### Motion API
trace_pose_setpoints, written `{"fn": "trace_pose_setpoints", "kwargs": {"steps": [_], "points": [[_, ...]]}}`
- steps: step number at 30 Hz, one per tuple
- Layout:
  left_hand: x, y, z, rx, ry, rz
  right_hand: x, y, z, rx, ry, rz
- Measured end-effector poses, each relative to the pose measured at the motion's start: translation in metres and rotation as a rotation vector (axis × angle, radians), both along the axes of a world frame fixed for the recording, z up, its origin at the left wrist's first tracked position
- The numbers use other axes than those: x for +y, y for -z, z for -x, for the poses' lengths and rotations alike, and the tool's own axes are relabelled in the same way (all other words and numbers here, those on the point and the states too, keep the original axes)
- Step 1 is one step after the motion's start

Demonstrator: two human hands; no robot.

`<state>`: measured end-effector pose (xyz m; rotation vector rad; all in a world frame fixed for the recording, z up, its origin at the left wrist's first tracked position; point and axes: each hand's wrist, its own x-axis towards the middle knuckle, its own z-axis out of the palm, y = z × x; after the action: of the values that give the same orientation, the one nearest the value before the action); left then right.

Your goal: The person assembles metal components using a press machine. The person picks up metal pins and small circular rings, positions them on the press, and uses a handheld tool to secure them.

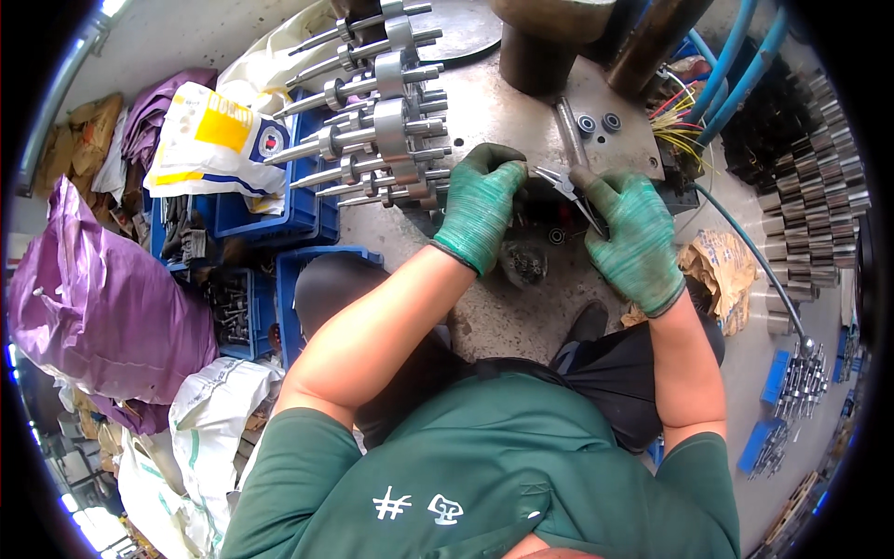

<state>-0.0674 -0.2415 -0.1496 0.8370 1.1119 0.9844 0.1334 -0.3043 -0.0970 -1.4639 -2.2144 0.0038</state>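
Both my hands wear green gloves over a grey metal work table [503, 307]. My right hand [633, 233] grips a pair of pliers [568, 186] whose jaws point left toward my left hand. My left hand [480, 200] is curled shut around a small part at the plier tips; the part itself is mostly hidden by the fingers. Just left of that hand lies a stack of long steel shafts [372, 121] with collars, pointing left. Small black ring parts [556, 236] lie on the table between my hands.
Blue plastic crates [265, 219] with metal parts stand left of the table, beside purple [102, 298] and white sacks. Two bearings [598, 122] sit on a steel plate near coloured wires [675, 126] and blue hoses. Stacked steel cylinders [819, 177] line the right.
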Motion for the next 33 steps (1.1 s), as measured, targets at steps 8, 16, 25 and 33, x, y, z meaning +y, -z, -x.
{"fn": "trace_pose_setpoints", "kwargs": {"steps": [8,16,25,33], "points": [[0.001,0.005,-0.003,-0.010,-0.009,-0.048,0.000,0.003,-0.003,-0.011,-0.011,-0.013],[-0.002,0.003,-0.003,-0.004,0.018,-0.057,0.002,0.003,-0.005,-0.062,-0.012,-0.024],[-0.004,0.002,-0.006,-0.211,0.044,0.051,0.007,0.000,-0.015,-0.055,0.034,-0.028],[0.009,0.008,0.004,-0.460,-0.035,0.444,0.010,0.004,-0.008,-0.106,-0.021,-0.183]]}}
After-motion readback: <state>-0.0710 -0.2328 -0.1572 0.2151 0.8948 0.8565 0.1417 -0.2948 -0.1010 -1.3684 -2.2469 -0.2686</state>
